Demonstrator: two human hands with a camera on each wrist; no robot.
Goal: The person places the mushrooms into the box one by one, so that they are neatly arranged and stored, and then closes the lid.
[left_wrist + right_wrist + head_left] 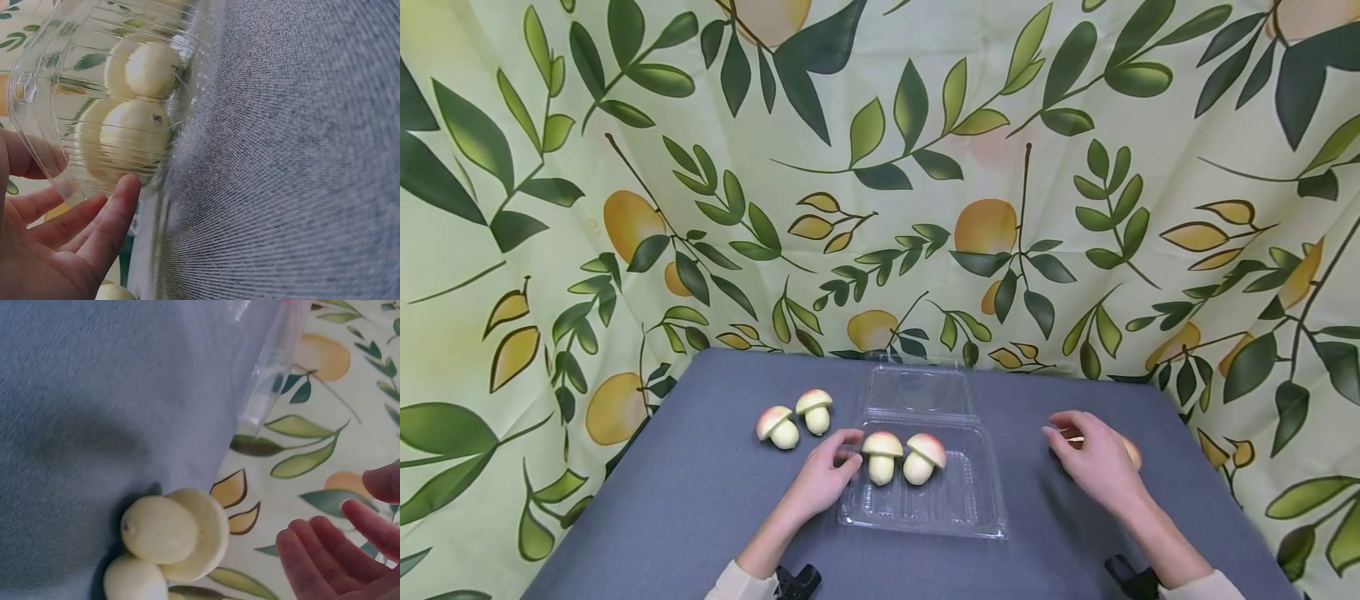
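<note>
Two toy mushrooms, a left one (882,458) and a right one (923,458), with pale stems and red-tinged caps, lie side by side in a clear plastic clamshell box (973,500). My left hand (827,471) is at the box's left edge, its loosely bent fingertips right at the clear wall in the left wrist view. My right hand (1097,462) hovers with spread, relaxed fingers over two more mushrooms on the table's right side. One of these (165,531) shows its stem end beside its neighbour (134,579) in the right wrist view. The head view mostly hides them behind the hand.
Left of the box, two more mushrooms (778,427) (815,411) lie on the grey-blue tablecloth (700,500). The box's lid (917,390) is folded back toward the rear edge. A leaf-and-fruit patterned curtain (880,208) hangs behind and at the sides.
</note>
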